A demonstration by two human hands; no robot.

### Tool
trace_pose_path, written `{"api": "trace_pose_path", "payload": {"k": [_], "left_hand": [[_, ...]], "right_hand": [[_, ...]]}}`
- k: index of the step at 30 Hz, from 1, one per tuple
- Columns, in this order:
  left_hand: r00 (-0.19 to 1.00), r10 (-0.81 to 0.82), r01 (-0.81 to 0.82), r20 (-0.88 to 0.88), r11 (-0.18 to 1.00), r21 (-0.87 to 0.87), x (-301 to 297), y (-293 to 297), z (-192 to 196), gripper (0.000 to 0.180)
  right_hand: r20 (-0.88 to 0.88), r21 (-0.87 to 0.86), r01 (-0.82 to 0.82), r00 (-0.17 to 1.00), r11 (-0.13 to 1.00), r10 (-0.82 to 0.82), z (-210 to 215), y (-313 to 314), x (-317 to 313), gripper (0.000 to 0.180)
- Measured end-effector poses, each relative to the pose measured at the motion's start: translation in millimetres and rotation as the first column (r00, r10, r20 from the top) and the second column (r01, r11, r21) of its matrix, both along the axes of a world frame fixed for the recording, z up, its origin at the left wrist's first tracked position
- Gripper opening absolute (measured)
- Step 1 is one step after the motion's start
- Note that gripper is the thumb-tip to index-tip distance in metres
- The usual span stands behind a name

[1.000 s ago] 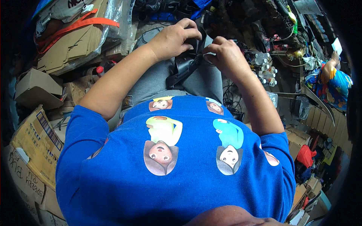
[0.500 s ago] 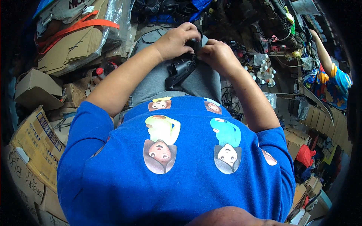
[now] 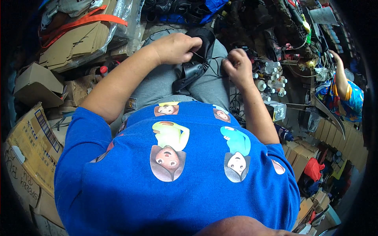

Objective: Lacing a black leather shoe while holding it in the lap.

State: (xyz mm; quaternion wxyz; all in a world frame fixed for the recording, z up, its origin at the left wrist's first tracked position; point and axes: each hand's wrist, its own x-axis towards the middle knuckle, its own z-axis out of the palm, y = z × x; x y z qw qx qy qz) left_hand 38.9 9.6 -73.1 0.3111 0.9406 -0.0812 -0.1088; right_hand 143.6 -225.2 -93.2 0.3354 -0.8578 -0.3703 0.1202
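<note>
A black leather shoe [image 3: 192, 72] rests across my lap on grey trousers, its dark opening toward the far side. Thin black shoelace [image 3: 217, 58] runs from the middle of the shoe out to both sides. At the shoe's left, my left hand [image 3: 179, 48] is closed, pinching lace between thumb and fingers. My right hand [image 3: 239, 67] is off to the right of the shoe, its fingers curled shut on the other stretch of lace. The lace ends inside the hands are hidden.
Flattened cardboard [image 3: 76, 47] and an open box [image 3: 39, 84] stand at the left. Plastic bottles [image 3: 275, 78] cluster to the right. Beyond them, another person's arm [image 3: 341, 78] shows at the far right. Black shoes [image 3: 181, 8] lie at the far side.
My hands have moved apart from over the shoe, the right one outward to the right and the left slightly left. Lace now stretches between them, and more of the shoe shows.
</note>
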Motion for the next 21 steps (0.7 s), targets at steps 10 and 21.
{"api": "trace_pose_path", "payload": {"k": [10,21], "left_hand": [[0.766,0.555,-0.485,0.325,0.830,-0.275,-28.6,80.5,-29.5,0.014],[0.918,0.171,-0.217,-0.357,-0.536,-0.816,-19.4,29.6,-14.7,0.038]], "right_hand": [[-0.085,-0.008,-0.292,0.953,0.956,0.291,13.3,9.6,-12.0,0.024],[-0.870,0.335,0.840,0.101,0.427,0.483,-18.2,9.7,8.5,0.035]]}}
